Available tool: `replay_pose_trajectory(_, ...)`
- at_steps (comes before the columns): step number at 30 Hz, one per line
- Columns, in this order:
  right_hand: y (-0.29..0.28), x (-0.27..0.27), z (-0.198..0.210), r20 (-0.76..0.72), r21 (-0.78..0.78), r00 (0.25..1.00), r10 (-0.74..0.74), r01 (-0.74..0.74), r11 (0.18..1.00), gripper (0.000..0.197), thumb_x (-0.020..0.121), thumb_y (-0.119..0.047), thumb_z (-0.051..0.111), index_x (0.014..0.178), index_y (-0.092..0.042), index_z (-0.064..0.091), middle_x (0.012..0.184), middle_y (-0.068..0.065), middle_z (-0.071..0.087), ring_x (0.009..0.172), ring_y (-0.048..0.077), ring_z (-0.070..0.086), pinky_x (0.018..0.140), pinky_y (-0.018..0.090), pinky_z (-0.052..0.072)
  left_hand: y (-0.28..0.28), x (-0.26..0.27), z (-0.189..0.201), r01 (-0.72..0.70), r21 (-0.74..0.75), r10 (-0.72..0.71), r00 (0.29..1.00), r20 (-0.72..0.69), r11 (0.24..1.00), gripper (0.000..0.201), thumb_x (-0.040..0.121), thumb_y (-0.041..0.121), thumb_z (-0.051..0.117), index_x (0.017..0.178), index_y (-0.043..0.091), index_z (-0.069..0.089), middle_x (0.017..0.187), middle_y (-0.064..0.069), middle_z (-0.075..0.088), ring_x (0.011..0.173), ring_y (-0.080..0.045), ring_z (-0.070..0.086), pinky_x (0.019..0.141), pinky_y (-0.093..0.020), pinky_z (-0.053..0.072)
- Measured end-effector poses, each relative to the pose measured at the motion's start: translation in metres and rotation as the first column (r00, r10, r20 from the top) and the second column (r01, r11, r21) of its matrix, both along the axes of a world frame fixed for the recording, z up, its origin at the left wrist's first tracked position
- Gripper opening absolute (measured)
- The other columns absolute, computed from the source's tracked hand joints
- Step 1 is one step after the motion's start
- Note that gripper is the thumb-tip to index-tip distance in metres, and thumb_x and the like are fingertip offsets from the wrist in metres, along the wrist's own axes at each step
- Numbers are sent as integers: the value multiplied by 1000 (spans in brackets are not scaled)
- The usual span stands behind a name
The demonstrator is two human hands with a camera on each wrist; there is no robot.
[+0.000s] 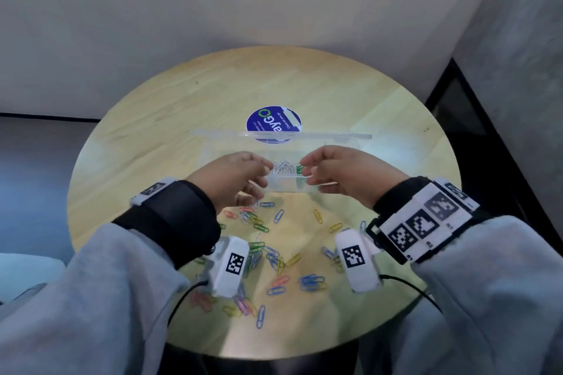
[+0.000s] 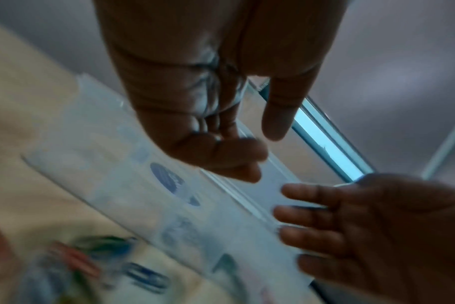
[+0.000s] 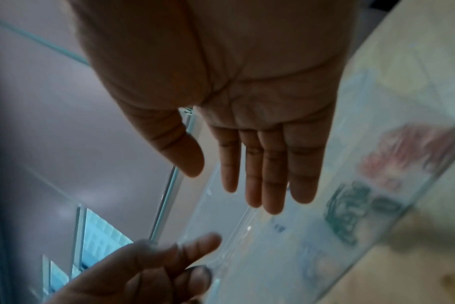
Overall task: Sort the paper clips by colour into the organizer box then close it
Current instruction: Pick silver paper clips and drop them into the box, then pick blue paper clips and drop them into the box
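A round wooden desk [image 1: 213, 94] fills the middle of the head view, with a clear plastic organizer box [image 1: 281, 175] at its centre, its transparent lid [image 1: 274, 134] standing open along the far edge. Inside the box, a small heap of silver paper clips [image 1: 281, 167] sits in one compartment and a few green paper clips [image 1: 300, 169] in the compartment just to the right of it. The left hand [image 1: 236, 181] meets the box from the left of the frame and the right hand [image 1: 341, 175] from the right, both at its near edge. In the wrist views the right hand's fingers [image 3: 270, 174] are straight and relaxed over the box, gripping nothing; the left hand's fingers [image 2: 221, 160] are loosely bent just above the box, and blur hides whether they grip it. Through the clear plastic, the right wrist view shows blurred green and red clumps. In the lower half of the head view, loose paper clips [image 1: 274, 259] in blue, green, yellow, pink and white lie scattered on the desk between the forearms. A round blue sticker [image 1: 268, 120] sits on the desk behind the box.
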State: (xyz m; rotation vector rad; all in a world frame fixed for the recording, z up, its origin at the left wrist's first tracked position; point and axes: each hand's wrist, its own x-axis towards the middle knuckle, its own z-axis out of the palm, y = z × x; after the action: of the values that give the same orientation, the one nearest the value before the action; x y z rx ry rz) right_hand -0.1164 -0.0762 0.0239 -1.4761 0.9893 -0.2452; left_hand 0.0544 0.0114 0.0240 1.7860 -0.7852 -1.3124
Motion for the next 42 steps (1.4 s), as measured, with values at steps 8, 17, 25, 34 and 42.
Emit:
replay_pose_trajectory(8, 34, -42, -17, -566, -263, 763, 311, -525, 810, 11, 80, -19, 65, 86, -25, 59, 71, -13, 50, 62, 2, 47, 59, 17, 38, 11, -20, -16, 241, 408, -469, 565, 679, 880, 20, 84, 29, 61, 103, 22, 64, 89, 6, 60, 88, -17, 56, 66, -22, 36)
replay_pose_trajectory(17, 60, -22, -32, -680, -238, 574, 457, -762, 602, 24, 75, -28, 73, 88, -24, 54, 86, -4, 54, 79, 16, 50, 69, 28, 40, -18, -47, -34, 269, 570, -630, 332, 702, 776, 27, 84, 18, 60, 108, 10, 66, 101, -7, 66, 84, -22, 56, 68, -27, 40)
replay_pose_trajectory(25, 74, -7, -49, -803, -222, 416, 427, -873, 434, 19, 84, -25, 63, 97, -10, 63, 104, 9, 65, 88, 25, 56, 72, 30, 43, -24, -46, -44, 249, 633, -679, 318, 661, 733, 32, 84, 25, 62, 111, 10, 66, 114, -7, 67, 107, -26, 63, 90, -32, 49)
replay_pose_trajectory(34, 71, -9, -45, -822, -217, 427, 376, -846, 487, 10, 81, -21, 60, 90, -18, 64, 90, 1, 63, 82, 22, 56, 63, 24, 41, -7, -35, -39, 279, 446, -504, 675, 538, 850, 6, 75, 14, 68, 72, 15, 63, 71, -4, 62, 68, -19, 54, 62, -22, 43)
replay_pose_trajectory(42, 68, -11, -45, -772, -226, 456, 443, -848, 479, 9, 77, -11, 62, 84, -17, 63, 92, 4, 66, 80, 22, 57, 55, 25, 38, 10, -26, -24, 157, 219, -196, 965, 172, 963, 28, 81, -7, 58, 64, 13, 47, 67, -8, 57, 50, -7, 48, 41, -11, 38)
